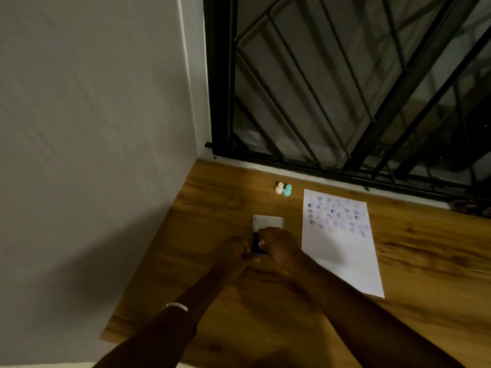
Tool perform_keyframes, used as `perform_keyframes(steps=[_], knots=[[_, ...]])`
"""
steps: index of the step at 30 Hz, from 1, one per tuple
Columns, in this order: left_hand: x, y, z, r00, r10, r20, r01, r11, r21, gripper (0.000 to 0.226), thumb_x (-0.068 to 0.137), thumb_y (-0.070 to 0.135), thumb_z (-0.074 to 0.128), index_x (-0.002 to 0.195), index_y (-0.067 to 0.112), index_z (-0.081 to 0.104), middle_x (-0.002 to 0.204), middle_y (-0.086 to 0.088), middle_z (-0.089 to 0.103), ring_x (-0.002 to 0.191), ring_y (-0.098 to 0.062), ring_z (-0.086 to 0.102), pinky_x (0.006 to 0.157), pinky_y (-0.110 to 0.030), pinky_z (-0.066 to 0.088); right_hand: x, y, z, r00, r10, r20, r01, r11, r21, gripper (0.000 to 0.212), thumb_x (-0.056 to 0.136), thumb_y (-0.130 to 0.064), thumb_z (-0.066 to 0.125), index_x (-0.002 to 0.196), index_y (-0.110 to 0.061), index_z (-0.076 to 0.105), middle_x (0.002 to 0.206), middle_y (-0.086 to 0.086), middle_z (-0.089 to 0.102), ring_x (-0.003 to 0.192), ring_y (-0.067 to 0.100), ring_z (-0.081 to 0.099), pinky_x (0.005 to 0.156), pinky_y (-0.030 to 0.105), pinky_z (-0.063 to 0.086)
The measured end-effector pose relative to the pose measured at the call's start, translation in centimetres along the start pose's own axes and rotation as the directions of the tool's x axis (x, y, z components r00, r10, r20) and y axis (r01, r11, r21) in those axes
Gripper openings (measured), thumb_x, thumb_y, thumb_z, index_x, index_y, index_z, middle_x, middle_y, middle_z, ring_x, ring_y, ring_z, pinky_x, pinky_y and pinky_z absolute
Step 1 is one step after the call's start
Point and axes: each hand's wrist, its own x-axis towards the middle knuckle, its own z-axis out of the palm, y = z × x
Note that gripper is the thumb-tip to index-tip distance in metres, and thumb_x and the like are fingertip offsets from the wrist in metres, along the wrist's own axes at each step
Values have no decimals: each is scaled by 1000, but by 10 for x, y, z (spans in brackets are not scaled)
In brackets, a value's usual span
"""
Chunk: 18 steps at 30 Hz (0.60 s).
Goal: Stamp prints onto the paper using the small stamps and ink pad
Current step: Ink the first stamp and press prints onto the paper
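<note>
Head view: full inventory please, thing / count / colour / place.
paper: 1, white, right of the ink pad on the table, blue-purple prints over its far half
ink pad: 1, dark pad with open white lid, left of the paper, partly under the hands
stamps: 2, cream stamp and teal stamp, upright, side by side near the window
table: 1, brown wood grain
wall: 1, grey-white, left
window grille: 1, black, far side
bracelet: 1, silvery, left wrist
left hand: at the ink pad's left edge
right hand: over the ink pad, fingers curled; contents hidden

Hands [261, 248] (seemingly) on ink pad [268, 227]
</note>
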Motion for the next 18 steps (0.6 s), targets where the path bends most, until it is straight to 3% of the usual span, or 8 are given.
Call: perform_keyframes(steps=[3, 6, 8, 11, 13, 16, 18], knots=[[-4, 9, -7, 1000, 7, -27, -9, 997, -82, 22, 88, 41, 65, 70, 29, 59, 68, 12, 57, 61, 3, 53, 56, -9, 38, -9, 5, -4, 999, 23, -38, -19, 996, 92, 20, 91, -17, 63, 110, -15, 66, 123, 10, 65, 118, 26, 59, 98, 32, 47], [-3, 23, -8, 990, 35, -138, -48, 995, -91, 30, 98, 38, 48, 91, 20, 70, 82, 1, 69, 74, -11, 63, 66, -23, 48, -15, 24, -16, 988, 105, -110, -90, 987, 133, 14, 91, -22, 62, 104, -20, 65, 111, 7, 68, 105, 23, 65, 85, 29, 52], [-2, 37, 2, 984, 110, -142, -112, 994, -2, 32, 101, 35, 42, 96, 16, 67, 84, -2, 67, 75, -12, 62, 60, -12, 42, -21, 45, -28, 968, 205, -142, -187, 974, 130, 18, 94, -24, 57, 110, -18, 64, 111, 6, 67, 102, 21, 65, 88, 32, 54], [-2, 62, 32, 973, 231, -28, -226, 966, 129, 28, 101, 37, 39, 106, 21, 62, 106, 6, 67, 95, -5, 60, 79, -9, 44, -31, 81, -46, 921, 338, -195, -322, 940, 112, 19, 98, -23, 52, 112, -17, 63, 110, 7, 67, 97, 20, 64, 86, 32, 53], [-1, 75, 56, 943, 318, 101, -333, 913, 235, 31, 100, 45, 37, 117, 30, 57, 114, 4, 68, 103, -12, 64, 88, -24, 50, -38, 103, -54, 888, 403, -223, -390, 915, 100, 19, 97, -21, 54, 112, -14, 63, 107, 10, 68, 95, 23, 65, 84, 34, 55], [-3, 90, 92, 894, 270, 358, -402, 837, 372, 60, 91, 56, 45, 143, 31, 30, 138, -6, 55, 123, -29, 55, 102, -44, 45, -45, 125, -62, 843, 485, -233, -473, 874, 107, 20, 97, -17, 52, 111, -9, 65, 106, 13, 69, 94, 26, 65, 81, 33, 55], [-6, 96, 113, 869, 234, 437, -427, 800, 421, 77, 88, 56, 51, 149, 26, 15, 147, -13, 45, 130, -36, 46, 109, -50, 37, -45, 133, -64, 831, 509, -224, -495, 861, 121, 21, 98, -16, 49, 108, -7, 65, 103, 15, 70, 90, 27, 65, 77, 32, 53]])
